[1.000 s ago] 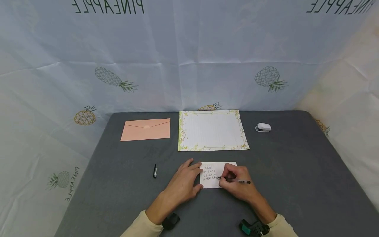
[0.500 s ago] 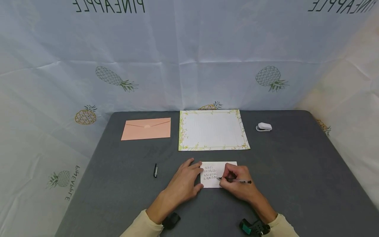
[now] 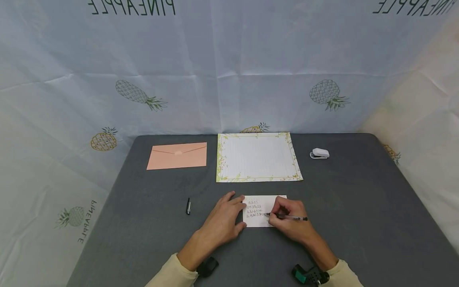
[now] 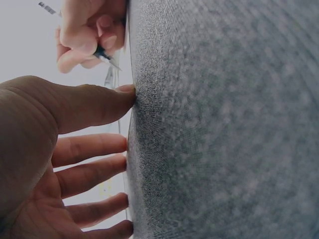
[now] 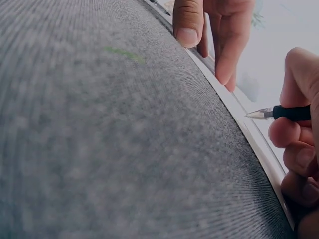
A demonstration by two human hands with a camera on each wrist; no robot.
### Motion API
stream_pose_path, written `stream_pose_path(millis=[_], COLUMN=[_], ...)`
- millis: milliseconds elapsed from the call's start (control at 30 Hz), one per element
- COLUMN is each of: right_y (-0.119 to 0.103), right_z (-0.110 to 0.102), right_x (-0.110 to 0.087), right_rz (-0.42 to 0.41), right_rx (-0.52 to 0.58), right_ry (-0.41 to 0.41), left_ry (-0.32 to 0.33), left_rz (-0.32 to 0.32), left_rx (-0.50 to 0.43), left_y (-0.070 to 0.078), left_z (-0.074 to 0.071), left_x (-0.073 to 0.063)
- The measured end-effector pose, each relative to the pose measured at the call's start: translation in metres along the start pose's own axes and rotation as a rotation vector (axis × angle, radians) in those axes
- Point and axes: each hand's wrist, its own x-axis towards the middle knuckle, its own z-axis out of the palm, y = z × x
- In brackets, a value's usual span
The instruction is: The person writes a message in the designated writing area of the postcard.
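A small white card (image 3: 256, 221) lies on the dark grey table with several lines of handwriting on its left part. My right hand (image 3: 292, 219) pinches a black-gripped pen (image 3: 294, 217) over the card, its tip by the end of the lowest written line. In the right wrist view the pen (image 5: 291, 113) points at the card's surface (image 5: 222, 89). My left hand (image 3: 224, 219) rests with fingers spread and fairly straight, fingertips and thumb at the card's left edge. The left wrist view shows its thumb and fingertips touching down along that edge, the right hand (image 4: 87, 37) beyond.
A black pen cap (image 3: 188, 206) lies left of the left hand. Farther back are a peach envelope (image 3: 177, 159), a large sheet of paper with a floral border (image 3: 258, 157) and a white stapler (image 3: 319, 153). A pineapple-print cloth (image 3: 229, 59) hangs behind the table (image 3: 358, 215).
My right hand and the pen have shifted slightly to the right along the lowest line of writing. The left hand stays in place on the card's edge.
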Motion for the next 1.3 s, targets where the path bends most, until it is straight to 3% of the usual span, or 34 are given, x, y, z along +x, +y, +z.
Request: stream_pose_path(millis=[267,533,900,1133,1300], right_y=[-0.0031,-0.0031,-0.0016,-0.0007,0.0018], right_z=[-0.0028,-0.0019,-0.0037,-0.0030,-0.0016], right_x=[0.0001,0.0006,0.0003,0.0000,-0.0011], right_rz=[0.032,0.005,0.032,0.011,-0.006], right_rx=[0.009,0.000,-0.012,-0.006,0.013], right_ry=[-0.047,-0.013,-0.042,-0.031,0.021], left_ry=[0.000,0.006,0.004,-0.002,-0.002], left_rz=[0.003,0.011,0.005,-0.001,-0.001], left_rx=[0.002,0.000,-0.003,-0.006,0.001], left_y=[0.0005,0.0016,0.0003,0.0001,0.0006], left_z=[-0.0009,-0.0022,-0.0007,-0.0002,-0.0006], left_x=[-0.0001,-0.0009,-0.0002,0.0003,0.0006])
